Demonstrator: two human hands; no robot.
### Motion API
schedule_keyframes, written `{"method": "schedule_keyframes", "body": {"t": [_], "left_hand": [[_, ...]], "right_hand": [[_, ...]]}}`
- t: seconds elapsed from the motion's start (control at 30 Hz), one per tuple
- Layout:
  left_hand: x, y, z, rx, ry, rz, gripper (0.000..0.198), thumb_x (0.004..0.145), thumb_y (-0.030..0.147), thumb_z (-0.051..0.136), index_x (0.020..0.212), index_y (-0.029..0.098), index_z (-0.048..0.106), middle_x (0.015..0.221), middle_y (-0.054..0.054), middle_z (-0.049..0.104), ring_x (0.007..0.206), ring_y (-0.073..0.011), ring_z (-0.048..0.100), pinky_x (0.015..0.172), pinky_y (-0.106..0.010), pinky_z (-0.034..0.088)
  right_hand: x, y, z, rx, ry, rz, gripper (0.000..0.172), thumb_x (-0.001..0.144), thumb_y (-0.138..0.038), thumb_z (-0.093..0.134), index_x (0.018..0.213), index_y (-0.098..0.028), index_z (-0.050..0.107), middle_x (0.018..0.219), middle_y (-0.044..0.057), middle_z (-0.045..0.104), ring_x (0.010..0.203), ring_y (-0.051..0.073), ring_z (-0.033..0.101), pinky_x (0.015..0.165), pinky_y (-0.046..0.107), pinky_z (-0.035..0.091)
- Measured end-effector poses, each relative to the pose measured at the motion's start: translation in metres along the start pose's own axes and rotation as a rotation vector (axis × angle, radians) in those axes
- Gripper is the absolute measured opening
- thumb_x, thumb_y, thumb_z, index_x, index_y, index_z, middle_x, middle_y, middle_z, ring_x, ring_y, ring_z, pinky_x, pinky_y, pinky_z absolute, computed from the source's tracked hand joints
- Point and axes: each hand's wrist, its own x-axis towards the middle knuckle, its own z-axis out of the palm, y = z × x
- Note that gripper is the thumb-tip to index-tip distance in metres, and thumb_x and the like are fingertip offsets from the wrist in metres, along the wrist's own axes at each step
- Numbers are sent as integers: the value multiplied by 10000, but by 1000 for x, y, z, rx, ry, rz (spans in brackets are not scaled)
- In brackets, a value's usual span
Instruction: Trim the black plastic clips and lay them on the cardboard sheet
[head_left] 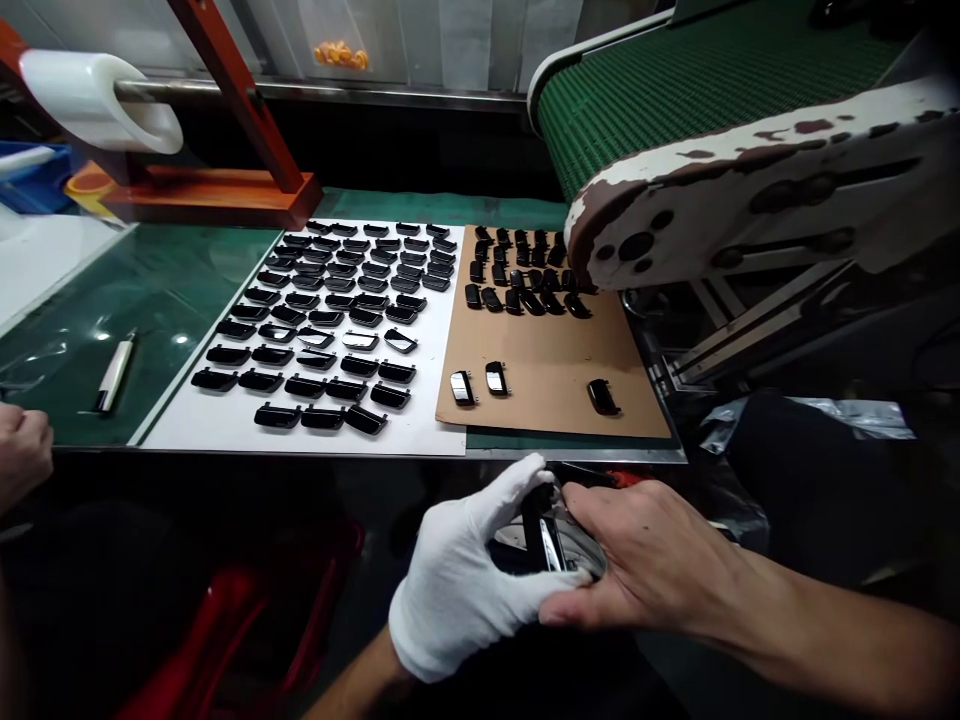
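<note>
Just in front of the table edge, my left hand (469, 570) wears a white glove and grips a small glossy black plastic part (547, 535) between thumb and fingers. My bare right hand (645, 560) closes on the same part from the right, its thumb and forefinger near the two ends. Some of the part is hidden by the fingers. Beyond my hands, similar black parts (326, 417) lie in rows on a white sheet (420, 420). More black parts (496, 378) rest on a brown cardboard sheet (532, 400), most of them grouped at its far side.
A green conveyor belt (675, 90) overhangs the table at right. At back left, a wooden stand (217, 195) carries a roll of clear film (82, 100). A pale tube (114, 375) lies on the green tabletop (180, 270). Another person's hand (22, 450) shows at the left edge.
</note>
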Motion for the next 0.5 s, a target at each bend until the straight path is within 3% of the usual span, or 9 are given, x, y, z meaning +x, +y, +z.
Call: {"method": "schedule_keyframes", "body": {"t": [0.2, 0.5], "left_hand": [[3, 6, 0, -16, 5, -52, 749, 588, 262, 853, 1275, 161, 571, 1094, -48, 714, 969, -224, 690, 908, -264, 561], [5, 7, 0, -25, 9, -86, 744, 586, 259, 851, 1269, 161, 574, 1080, -43, 717, 945, -221, 695, 887, -255, 571]], "right_hand": [[-1, 0, 3, -16, 94, -49, 820, 753, -840, 59, 715, -176, 539, 565, 40, 613, 461, 210, 599, 443, 309, 256], [-3, 1, 8, 13, 149, -84, 793, 794, -806, 93, 709, -164, 552, 569, 39, 624, 476, 182, 613, 437, 289, 272]]}}
